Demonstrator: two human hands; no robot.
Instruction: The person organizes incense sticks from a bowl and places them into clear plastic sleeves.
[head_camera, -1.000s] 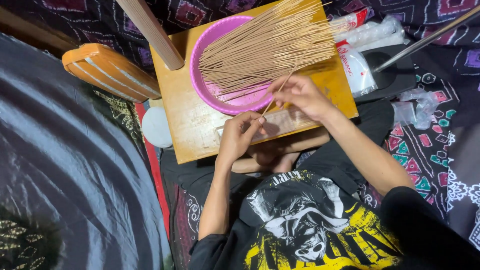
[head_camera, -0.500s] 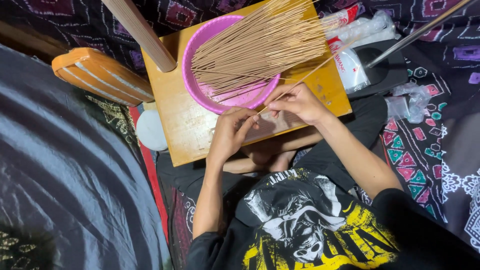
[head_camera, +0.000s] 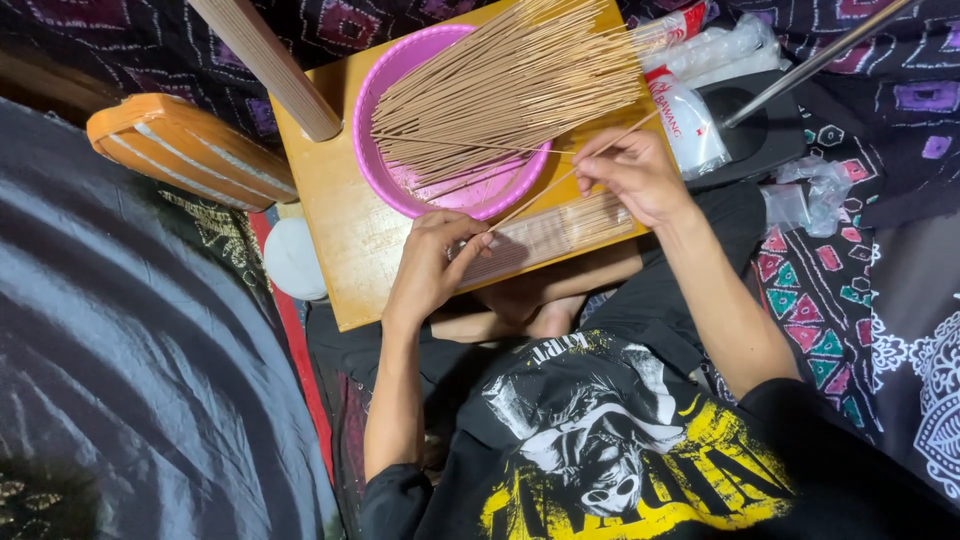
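A pink plastic basin (head_camera: 372, 160) sits on a wooden board (head_camera: 340, 250) across my lap, with a big loose pile of thin tan sticks (head_camera: 510, 85) lying over it. My left hand (head_camera: 432, 265) presses on a clear packet of sticks (head_camera: 545, 235) that lies flat on the board's near edge. My right hand (head_camera: 632, 172) pinches a few thin sticks (head_camera: 545, 190) that slant down-left toward my left hand's fingers.
A long tight bundle of sticks (head_camera: 268, 65) leans at the board's far left corner. An orange woven object (head_camera: 185, 150) lies left of the board, a white lid (head_camera: 292, 260) below it. Plastic packets (head_camera: 700, 90), a black tray (head_camera: 760, 125) and a metal rod (head_camera: 820, 55) are at right.
My right hand has pulled away to the right and up, drawing a few sticks out. My left hand has stayed on the packet.
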